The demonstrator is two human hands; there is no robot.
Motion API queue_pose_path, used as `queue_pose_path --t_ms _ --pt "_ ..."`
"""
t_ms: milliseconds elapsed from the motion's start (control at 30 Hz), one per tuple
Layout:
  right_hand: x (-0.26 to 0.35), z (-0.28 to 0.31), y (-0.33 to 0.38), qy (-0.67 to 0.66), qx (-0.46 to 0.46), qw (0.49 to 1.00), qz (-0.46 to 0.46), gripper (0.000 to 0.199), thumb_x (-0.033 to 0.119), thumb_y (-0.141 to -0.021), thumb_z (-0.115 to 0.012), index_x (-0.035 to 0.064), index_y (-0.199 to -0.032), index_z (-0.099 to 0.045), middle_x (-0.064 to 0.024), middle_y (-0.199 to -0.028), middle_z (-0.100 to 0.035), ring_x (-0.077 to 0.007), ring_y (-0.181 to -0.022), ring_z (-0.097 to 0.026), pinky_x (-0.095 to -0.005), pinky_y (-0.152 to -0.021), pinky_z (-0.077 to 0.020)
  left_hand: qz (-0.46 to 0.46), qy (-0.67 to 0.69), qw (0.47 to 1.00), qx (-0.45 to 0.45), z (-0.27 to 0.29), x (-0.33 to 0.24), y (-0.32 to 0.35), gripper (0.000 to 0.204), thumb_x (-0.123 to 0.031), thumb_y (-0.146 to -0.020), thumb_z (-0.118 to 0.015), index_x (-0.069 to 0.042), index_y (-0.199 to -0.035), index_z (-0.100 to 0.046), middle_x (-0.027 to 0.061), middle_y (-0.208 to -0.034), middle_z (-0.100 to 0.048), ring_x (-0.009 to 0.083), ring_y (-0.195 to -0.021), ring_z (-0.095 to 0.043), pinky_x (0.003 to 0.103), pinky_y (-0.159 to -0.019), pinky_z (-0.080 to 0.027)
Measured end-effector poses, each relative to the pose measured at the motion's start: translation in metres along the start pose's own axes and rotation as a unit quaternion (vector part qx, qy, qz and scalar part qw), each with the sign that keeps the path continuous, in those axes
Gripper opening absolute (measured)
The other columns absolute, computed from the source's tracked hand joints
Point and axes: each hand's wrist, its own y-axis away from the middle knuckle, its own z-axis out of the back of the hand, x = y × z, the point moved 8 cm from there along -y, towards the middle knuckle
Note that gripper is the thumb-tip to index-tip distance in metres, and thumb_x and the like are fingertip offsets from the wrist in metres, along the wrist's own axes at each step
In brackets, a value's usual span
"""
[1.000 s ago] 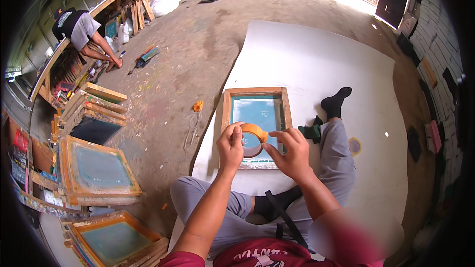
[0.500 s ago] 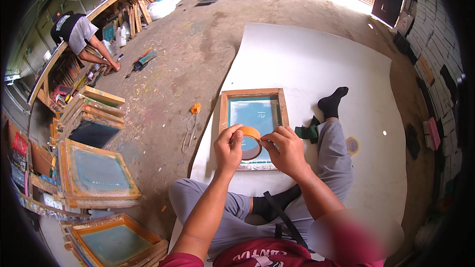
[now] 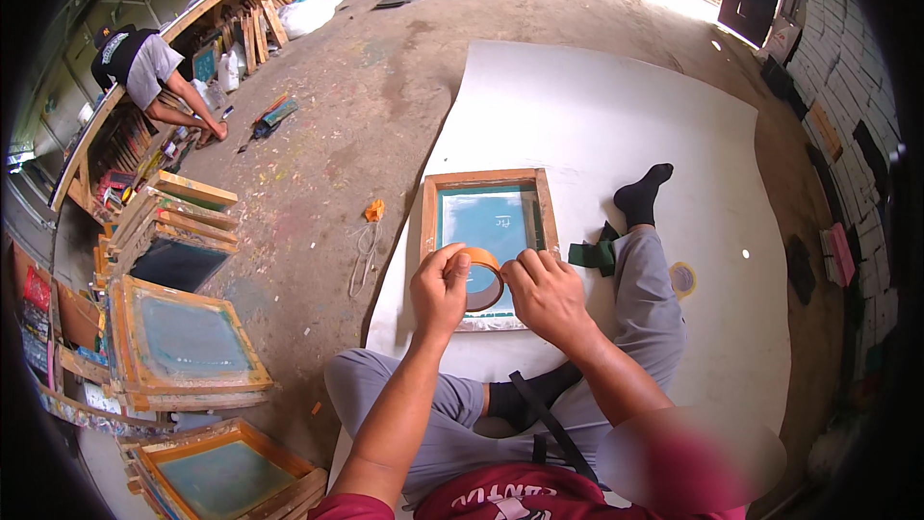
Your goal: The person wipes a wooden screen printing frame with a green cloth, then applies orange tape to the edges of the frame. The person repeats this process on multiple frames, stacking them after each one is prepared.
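While held over the near edge of the wooden screen frame [image 3: 489, 221], roll of orange tape [image 3: 481, 278] gripped by left hand [image 3: 439, 291], right hand [image 3: 545, 293] pinching at its edge, both barely shifted from a second earlier: tape end seemingly not yet pulled free. Green cloth [image 3: 592, 254] just right of frame on white sheet [image 3: 597, 116]; stacked frames [image 3: 188, 347] well left, nothing obstructing.

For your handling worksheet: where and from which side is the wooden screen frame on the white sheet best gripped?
Judging by its pose, grip the wooden screen frame by its long side rails, from the left and right at once. It lies flat, the mesh centre looks fragile, and the hands with the tape roll cover its near rail.
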Motion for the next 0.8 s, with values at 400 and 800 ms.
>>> queue_pose_path --t_ms 400,800 --pt "-0.037 -0.018 0.018 -0.203 -0.007 0.957 -0.207 0.006 0.007 -0.096 -0.065 0.0083 -0.101 -0.065 -0.0123 -0.097 -0.063 -0.0386 -0.083 -0.067 -0.0480 -0.068 -0.0542 0.009 0.017 1.000 -0.022 0.001 0.010 0.004 0.035 -0.036 -0.105 -0.069 -0.003 -0.113 -0.076 0.0096 -0.087 -0.072 0.0177 -0.073 -0.067 0.032 -0.066 -0.052" --pt "-0.004 -0.005 0.006 -0.054 0.013 0.998 0.000 0.016 0.014 -0.084 -0.072 0.0130 -0.100 -0.075 0.0021 -0.083 -0.063 -0.0186 -0.078 -0.063 -0.0340 -0.063 -0.0513 -0.034 -0.054 0.998 -0.020 0.004 -0.002 0.000 0.047 -0.049 -0.101 -0.070 -0.004 -0.112 -0.076 0.0128 -0.092 -0.074 0.0285 -0.079 -0.072 0.038 -0.072 -0.056"
